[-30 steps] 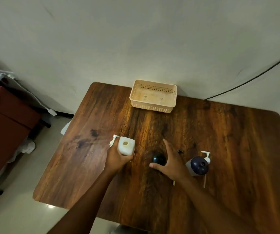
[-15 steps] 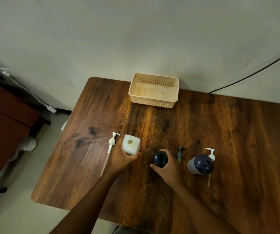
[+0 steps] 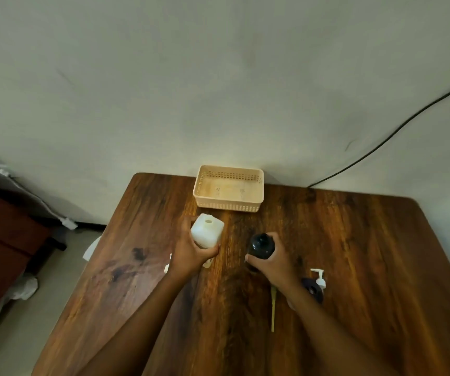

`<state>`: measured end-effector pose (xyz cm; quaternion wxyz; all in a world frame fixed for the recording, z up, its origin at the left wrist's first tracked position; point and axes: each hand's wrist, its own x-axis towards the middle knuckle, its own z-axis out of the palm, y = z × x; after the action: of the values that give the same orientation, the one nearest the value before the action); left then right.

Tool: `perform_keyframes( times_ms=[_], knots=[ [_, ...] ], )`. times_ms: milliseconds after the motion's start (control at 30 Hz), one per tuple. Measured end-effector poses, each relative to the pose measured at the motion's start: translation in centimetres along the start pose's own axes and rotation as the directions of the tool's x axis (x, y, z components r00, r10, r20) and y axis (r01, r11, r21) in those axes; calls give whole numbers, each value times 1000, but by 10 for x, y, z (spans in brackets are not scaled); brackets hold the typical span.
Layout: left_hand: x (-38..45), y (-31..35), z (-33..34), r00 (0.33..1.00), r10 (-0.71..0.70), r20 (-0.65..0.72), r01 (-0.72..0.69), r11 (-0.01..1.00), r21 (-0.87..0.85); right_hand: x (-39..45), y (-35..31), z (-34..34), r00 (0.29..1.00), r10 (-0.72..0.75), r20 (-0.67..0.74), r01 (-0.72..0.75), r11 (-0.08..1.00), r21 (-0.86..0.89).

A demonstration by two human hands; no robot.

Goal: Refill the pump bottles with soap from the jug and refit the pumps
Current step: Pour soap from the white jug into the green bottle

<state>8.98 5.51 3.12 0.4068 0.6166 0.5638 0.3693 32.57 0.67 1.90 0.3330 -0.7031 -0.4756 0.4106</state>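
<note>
head view: left hand [image 3: 191, 253] grips squarish white jug [image 3: 207, 232], right hand [image 3: 271, 263] round black bottle [image 3: 261, 246].

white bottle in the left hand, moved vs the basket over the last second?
Yes. The white bottle, gripped by the left hand, has gone up and toward the basket; it now shows just short of the basket's near wall.
</note>
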Motion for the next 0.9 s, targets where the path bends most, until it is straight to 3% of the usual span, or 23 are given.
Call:
perform_keyframes(
  times_ms=[267, 600, 900],
  knots=[
    [45, 115, -27, 966, 251, -59, -252, 968, 5, 15, -108, -73, 980, -158, -123, 163, 986, 26],
    [102, 267, -61, 863, 501, -71, -491, 863, 117, 14, -249, -152, 855, -443, -271, 463, 886, 12],
    [115, 326, -75, 794, 606, -44, -588, 785, 197, 5, -287, -181, 811, -514, -279, 531, 847, -16]
  ],
)
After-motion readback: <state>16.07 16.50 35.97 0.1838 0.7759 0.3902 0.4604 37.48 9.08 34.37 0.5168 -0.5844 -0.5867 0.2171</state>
